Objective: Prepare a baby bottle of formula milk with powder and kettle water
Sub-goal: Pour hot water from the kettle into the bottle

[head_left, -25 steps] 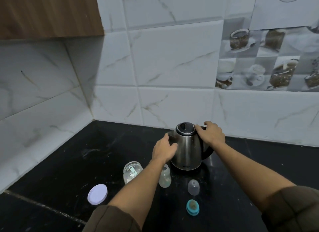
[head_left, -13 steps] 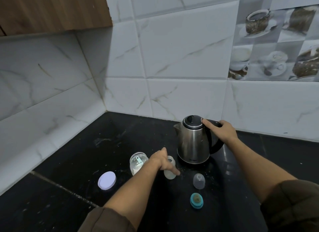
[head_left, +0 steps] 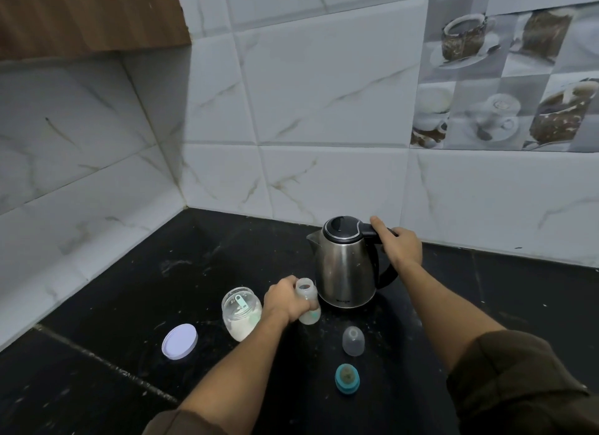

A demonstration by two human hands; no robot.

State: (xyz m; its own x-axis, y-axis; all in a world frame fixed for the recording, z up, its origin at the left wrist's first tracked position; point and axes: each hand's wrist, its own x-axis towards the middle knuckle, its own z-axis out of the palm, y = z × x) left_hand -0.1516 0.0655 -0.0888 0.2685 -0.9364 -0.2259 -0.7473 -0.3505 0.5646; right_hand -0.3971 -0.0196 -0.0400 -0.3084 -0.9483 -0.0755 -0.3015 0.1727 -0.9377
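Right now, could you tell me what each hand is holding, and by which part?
The left hand grips the baby bottle around its body, below the open neck; the right hand grips the kettle by the top of its black handle.

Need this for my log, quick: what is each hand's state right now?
Left hand: closed around the baby bottle.
Right hand: closed around the handle of the kettle.

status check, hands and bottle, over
Left hand grips open bottle. Right hand holds kettle handle, kettle upright, lid shut. Nothing between kettle and bottle.
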